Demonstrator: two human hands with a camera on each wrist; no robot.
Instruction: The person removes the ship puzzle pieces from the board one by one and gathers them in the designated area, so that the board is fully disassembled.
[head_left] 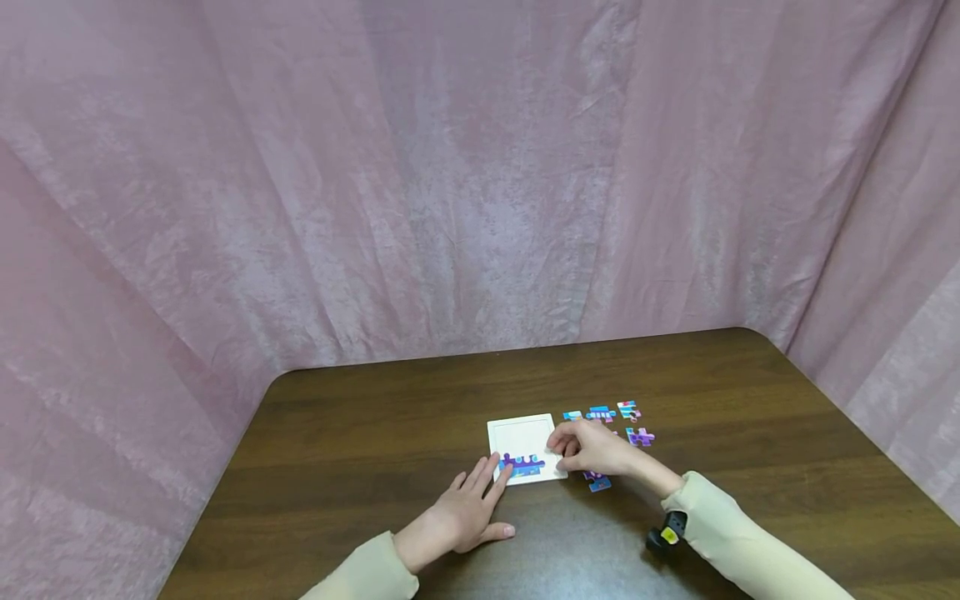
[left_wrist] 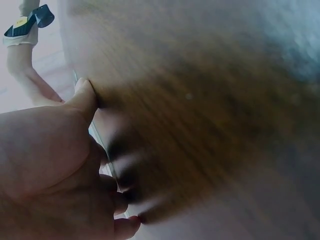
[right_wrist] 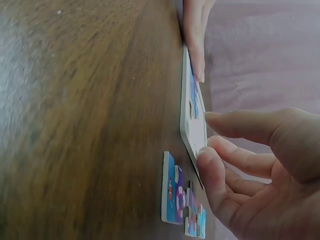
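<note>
A white puzzle board (head_left: 522,432) lies on the table, with joined purple-and-blue jigsaw pieces (head_left: 522,465) along its near left part. My left hand (head_left: 467,508) lies with fingers extended, fingertips at the board's left edge and on the joined pieces. In the left wrist view the left hand (left_wrist: 45,155) shows its palm side. Bent fingers of my right hand (head_left: 592,448) are at the board's right edge. Seen from the right wrist, the right hand (right_wrist: 260,170) has fingertips apart beside the board (right_wrist: 184,110), and no piece shows between them.
Several loose jigsaw pieces lie right of the board, including a white-and-blue piece (head_left: 628,408), a purple piece (head_left: 640,437) and a blue-and-purple piece (head_left: 598,482) near the right hand. A pink curtain (head_left: 480,183) hangs behind the brown wooden table (head_left: 360,425).
</note>
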